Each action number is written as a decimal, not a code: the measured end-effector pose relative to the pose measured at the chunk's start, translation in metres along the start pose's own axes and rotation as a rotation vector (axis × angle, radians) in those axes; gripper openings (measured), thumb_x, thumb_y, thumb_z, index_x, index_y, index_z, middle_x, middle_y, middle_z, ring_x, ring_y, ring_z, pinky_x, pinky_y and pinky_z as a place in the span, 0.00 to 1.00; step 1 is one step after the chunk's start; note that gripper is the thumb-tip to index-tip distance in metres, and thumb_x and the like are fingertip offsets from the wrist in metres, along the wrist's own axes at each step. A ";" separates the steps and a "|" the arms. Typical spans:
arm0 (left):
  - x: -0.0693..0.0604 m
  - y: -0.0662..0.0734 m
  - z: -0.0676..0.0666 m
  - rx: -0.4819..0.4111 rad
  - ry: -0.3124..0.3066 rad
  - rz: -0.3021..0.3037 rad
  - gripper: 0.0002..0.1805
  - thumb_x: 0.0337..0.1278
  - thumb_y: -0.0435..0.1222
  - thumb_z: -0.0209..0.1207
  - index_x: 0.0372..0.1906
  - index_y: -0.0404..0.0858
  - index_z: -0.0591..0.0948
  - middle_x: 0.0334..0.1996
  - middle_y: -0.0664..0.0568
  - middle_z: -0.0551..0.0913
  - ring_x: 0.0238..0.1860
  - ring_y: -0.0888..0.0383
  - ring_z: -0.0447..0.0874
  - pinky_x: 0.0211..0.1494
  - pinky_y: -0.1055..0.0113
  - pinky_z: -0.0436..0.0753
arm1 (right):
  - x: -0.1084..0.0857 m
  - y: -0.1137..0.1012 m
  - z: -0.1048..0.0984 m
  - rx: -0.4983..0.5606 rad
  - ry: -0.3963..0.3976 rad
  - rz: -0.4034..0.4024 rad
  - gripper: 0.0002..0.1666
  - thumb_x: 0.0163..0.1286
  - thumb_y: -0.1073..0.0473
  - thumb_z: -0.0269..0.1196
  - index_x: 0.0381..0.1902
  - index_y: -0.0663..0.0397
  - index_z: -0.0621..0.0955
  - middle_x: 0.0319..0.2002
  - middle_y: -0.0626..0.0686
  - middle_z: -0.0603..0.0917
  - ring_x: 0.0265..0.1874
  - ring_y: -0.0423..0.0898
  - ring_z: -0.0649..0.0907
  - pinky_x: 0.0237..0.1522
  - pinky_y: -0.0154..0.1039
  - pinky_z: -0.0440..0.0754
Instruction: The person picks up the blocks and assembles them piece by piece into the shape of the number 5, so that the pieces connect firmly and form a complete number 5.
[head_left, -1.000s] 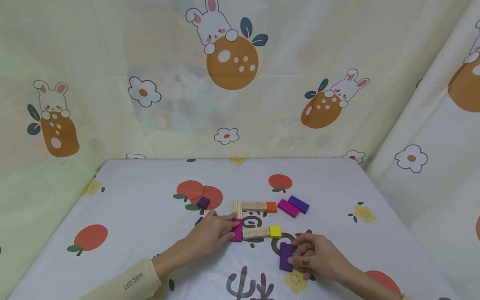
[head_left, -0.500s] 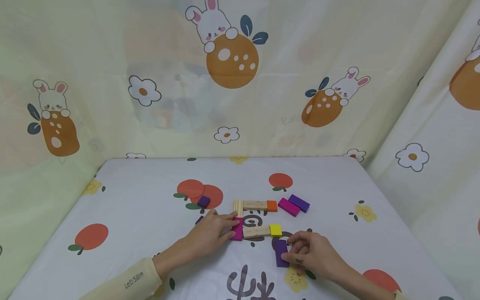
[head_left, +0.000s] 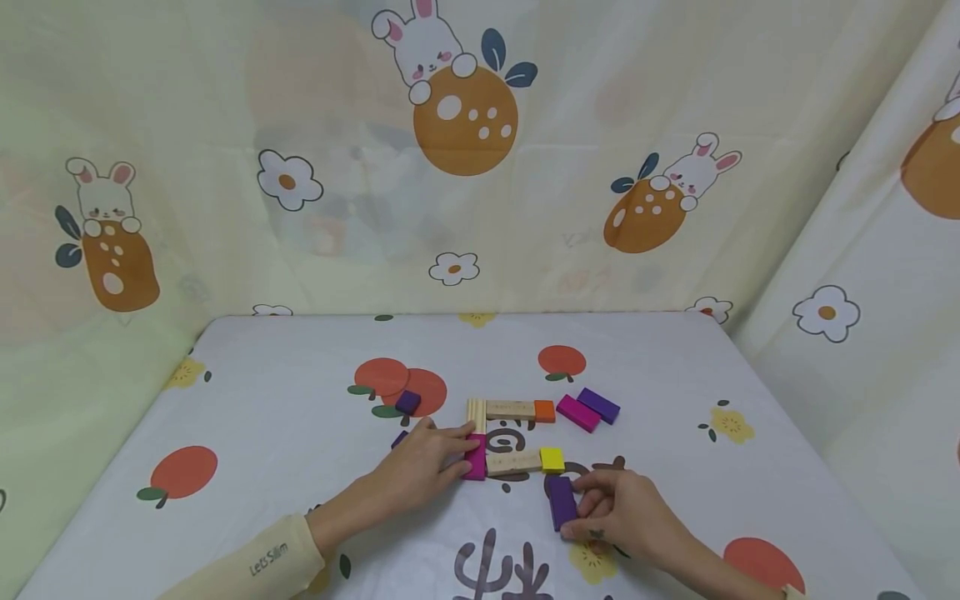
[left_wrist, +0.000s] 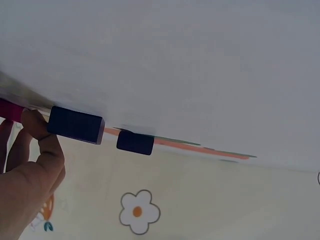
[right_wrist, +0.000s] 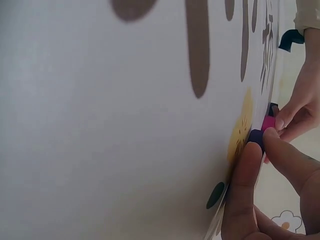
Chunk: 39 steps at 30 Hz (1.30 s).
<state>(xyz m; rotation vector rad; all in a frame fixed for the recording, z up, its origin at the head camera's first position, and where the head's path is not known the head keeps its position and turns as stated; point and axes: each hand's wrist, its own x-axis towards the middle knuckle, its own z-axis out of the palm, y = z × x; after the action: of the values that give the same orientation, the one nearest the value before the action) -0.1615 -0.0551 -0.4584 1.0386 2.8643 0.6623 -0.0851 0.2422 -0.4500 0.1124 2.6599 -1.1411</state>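
Note:
My left hand (head_left: 412, 471) holds the magenta wooden block (head_left: 476, 465) with its thumb and fingertips at the block's left and top. That block lies end to end with a plain striped block (head_left: 476, 414). Two plain wooden blocks reach right from this column; the upper ends at an orange block (head_left: 544, 412), the lower (head_left: 513, 463) at a yellow block (head_left: 552, 460). Below the yellow block, my right hand (head_left: 628, 512) pinches a purple block (head_left: 562, 503) between thumb and fingers. The right wrist view shows this purple block (right_wrist: 256, 136) edge-on, held at its sides.
Two dark purple blocks lie left of the column: one farther back (head_left: 408, 402), the other (head_left: 400, 438) partly hidden by my left hand. At the back right, a magenta block (head_left: 577, 413) touches a purple block (head_left: 598, 406). A patterned curtain (head_left: 337, 250) stands behind the table.
My right hand has slid the purple block left and slightly away from me, nearer the yellow block, and turned it slightly. My left hand keeps its place on the magenta block.

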 end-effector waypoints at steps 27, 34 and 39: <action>0.001 0.001 -0.001 -0.005 -0.004 0.000 0.22 0.69 0.39 0.68 0.65 0.42 0.85 0.71 0.47 0.81 0.70 0.51 0.83 0.54 0.61 0.70 | 0.005 -0.004 0.003 -0.028 0.042 0.071 0.31 0.48 0.57 0.86 0.51 0.55 0.89 0.28 0.47 0.84 0.28 0.42 0.80 0.27 0.31 0.78; 0.001 0.001 -0.001 -0.007 0.003 0.001 0.22 0.68 0.39 0.68 0.65 0.42 0.85 0.70 0.47 0.81 0.66 0.49 0.84 0.50 0.64 0.68 | 0.005 -0.008 -0.010 -0.067 0.091 0.055 0.32 0.52 0.49 0.84 0.53 0.54 0.88 0.29 0.45 0.85 0.28 0.42 0.79 0.27 0.32 0.77; 0.001 0.000 0.000 -0.006 0.004 0.005 0.22 0.69 0.40 0.68 0.65 0.42 0.85 0.70 0.47 0.82 0.68 0.50 0.84 0.50 0.64 0.67 | 0.010 -0.009 -0.026 -0.068 0.127 0.029 0.34 0.56 0.48 0.82 0.57 0.57 0.86 0.31 0.46 0.87 0.27 0.43 0.80 0.26 0.34 0.79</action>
<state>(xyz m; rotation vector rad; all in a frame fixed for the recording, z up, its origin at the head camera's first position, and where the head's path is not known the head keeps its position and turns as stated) -0.1624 -0.0546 -0.4581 1.0452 2.8621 0.6742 -0.1015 0.2542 -0.4290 0.2177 2.7948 -1.0661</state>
